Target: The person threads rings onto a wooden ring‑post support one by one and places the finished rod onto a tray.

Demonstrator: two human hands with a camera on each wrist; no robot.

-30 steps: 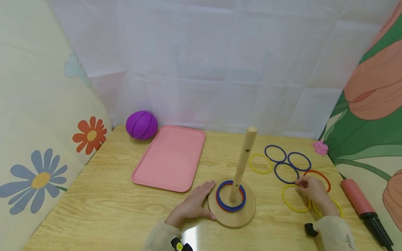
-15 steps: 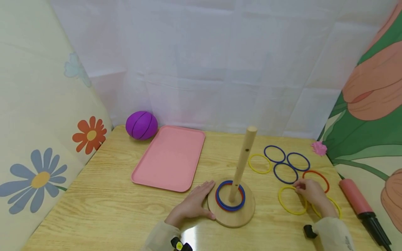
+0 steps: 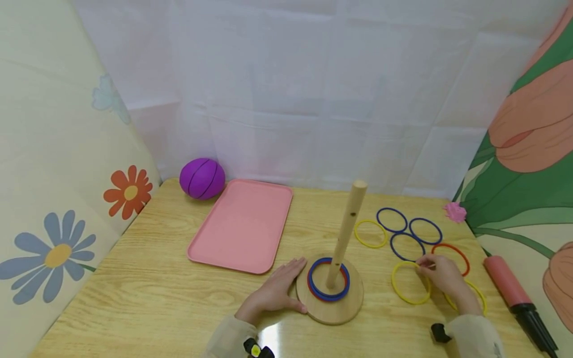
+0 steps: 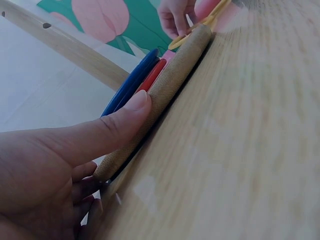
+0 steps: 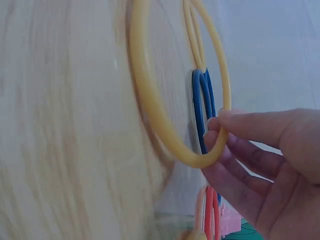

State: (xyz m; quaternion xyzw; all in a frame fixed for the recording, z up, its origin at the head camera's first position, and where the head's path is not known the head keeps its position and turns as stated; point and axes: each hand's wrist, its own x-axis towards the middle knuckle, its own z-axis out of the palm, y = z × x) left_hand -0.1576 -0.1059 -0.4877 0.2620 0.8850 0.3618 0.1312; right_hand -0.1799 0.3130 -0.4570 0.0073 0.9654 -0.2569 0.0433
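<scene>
My right hand pinches the far edge of a yellow ring between thumb and fingertips. In the right wrist view this yellow ring stands tilted, its near side low over the table. My left hand rests against the left edge of a round wooden base, fingers extended and thumb spread along the rim. From that base rises an upright wooden post. Around its foot lie a blue ring and, mostly covered beneath, a red ring. The left wrist view has my thumb touching the base's side.
Several blue rings lie beyond my right hand, with a yellow ring, a red ring and another yellow ring nearby. Around them are a pink tray, purple ball, hand pump and small pink object.
The pinched yellow ring has shifted a little left, towards the post, and its tilt has changed. My right fingers have moved slightly left with it; my left hand and the base stay put.
</scene>
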